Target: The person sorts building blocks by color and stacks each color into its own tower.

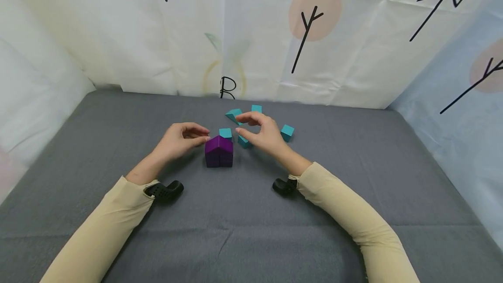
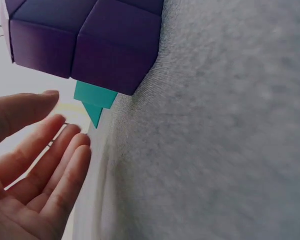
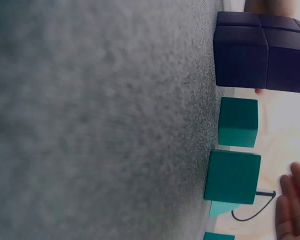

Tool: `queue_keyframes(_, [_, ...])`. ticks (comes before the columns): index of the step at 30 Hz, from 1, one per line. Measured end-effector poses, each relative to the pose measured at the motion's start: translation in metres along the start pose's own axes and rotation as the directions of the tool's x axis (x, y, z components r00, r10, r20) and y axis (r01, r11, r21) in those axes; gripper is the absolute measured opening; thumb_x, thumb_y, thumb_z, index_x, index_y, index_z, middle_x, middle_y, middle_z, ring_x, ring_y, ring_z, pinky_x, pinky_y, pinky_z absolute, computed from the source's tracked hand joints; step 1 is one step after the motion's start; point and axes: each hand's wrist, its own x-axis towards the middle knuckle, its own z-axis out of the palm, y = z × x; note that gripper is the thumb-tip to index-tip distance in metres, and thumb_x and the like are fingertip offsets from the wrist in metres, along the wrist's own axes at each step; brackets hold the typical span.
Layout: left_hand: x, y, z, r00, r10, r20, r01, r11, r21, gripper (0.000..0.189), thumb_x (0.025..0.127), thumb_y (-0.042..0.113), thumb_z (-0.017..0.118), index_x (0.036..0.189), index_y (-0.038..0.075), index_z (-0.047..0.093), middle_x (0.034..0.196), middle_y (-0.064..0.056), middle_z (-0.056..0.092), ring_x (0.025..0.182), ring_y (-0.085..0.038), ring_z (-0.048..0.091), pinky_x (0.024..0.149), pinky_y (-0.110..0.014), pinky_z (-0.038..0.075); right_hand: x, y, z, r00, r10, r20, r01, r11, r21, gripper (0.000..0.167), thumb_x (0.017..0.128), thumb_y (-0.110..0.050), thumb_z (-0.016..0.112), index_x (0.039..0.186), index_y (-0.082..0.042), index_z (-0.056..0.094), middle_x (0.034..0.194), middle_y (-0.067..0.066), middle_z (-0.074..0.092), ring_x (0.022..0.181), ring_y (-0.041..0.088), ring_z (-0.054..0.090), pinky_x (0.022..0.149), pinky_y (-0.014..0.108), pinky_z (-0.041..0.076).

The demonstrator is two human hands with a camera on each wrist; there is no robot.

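Observation:
A purple house-shaped stack of blocks (image 1: pixel 218 152) with a peaked top stands on the grey cloth, seams showing between its pieces. Just left of it is my left hand (image 1: pixel 178 141), fingers loosely bent. The left wrist view shows that hand (image 2: pixel 37 170) holding nothing, apart from the purple blocks (image 2: pixel 90 45). My right hand (image 1: pixel 263 134) hovers over a teal cube (image 1: pixel 244 142), thumb and fingers spread with nothing between them. Another teal cube (image 1: pixel 225 133) sits right behind the purple stack. In the right wrist view, a teal cube (image 3: pixel 232 177) is left of the fingers (image 3: pixel 296 205).
A teal wedge (image 1: pixel 234 114) and a teal cube (image 1: pixel 256 108) lie toward the back, and one more teal cube (image 1: pixel 287 132) is right of my right hand. Grey cloth (image 1: pixel 235 239) covers the table. A pale printed curtain (image 1: pixel 177 47) hangs behind it.

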Motion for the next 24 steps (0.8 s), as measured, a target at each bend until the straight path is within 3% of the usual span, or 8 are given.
queue_keyframes(7, [0.015,0.005,0.005,0.999,-0.021,-0.030,0.020,1.000,-0.013,0.042,0.088,0.028,0.071,0.121,0.005,0.064,0.118,-0.014,0.066,0.103,-0.026,0.064,0.088,-0.040,0.051,0.008,-0.003,0.005,0.978,0.159,0.134,-0.147,0.984,-0.097,0.042,0.088,-0.021,0.070,0.127,-0.006,0.061,0.126,0.009,0.063,0.119,0.021,0.056,0.102,0.036,0.044])
queue_keyframes(14, [0.026,0.007,0.009,0.997,-0.006,0.080,0.004,1.000,0.015,0.040,0.091,0.013,0.065,0.129,0.002,0.059,0.124,-0.018,0.063,0.114,-0.031,0.061,0.092,-0.043,0.051,0.015,-0.003,0.007,0.936,0.273,0.224,-0.248,0.960,-0.134,0.049,0.088,-0.024,0.072,0.133,-0.011,0.058,0.132,0.004,0.060,0.126,0.021,0.052,0.105,0.040,0.042])
queue_keyframes(19, [0.030,0.007,0.013,0.994,-0.006,0.113,-0.001,0.998,0.055,0.038,0.092,0.009,0.062,0.129,0.002,0.059,0.123,-0.019,0.063,0.115,-0.033,0.060,0.094,-0.045,0.049,0.020,0.000,0.010,0.913,0.313,0.261,-0.272,0.945,-0.181,0.046,0.088,-0.021,0.071,0.132,-0.014,0.060,0.130,0.005,0.062,0.123,0.020,0.055,0.099,0.037,0.047])
queue_keyframes(24, [0.034,0.008,0.015,0.993,-0.026,0.114,0.020,0.998,0.057,0.036,0.092,0.009,0.063,0.127,0.002,0.061,0.122,-0.019,0.064,0.114,-0.033,0.061,0.093,-0.044,0.050,0.022,0.002,0.013,0.912,0.323,0.253,-0.283,0.942,-0.180,0.042,0.087,-0.019,0.072,0.128,-0.015,0.063,0.123,0.005,0.066,0.115,0.019,0.058,0.089,0.035,0.051])
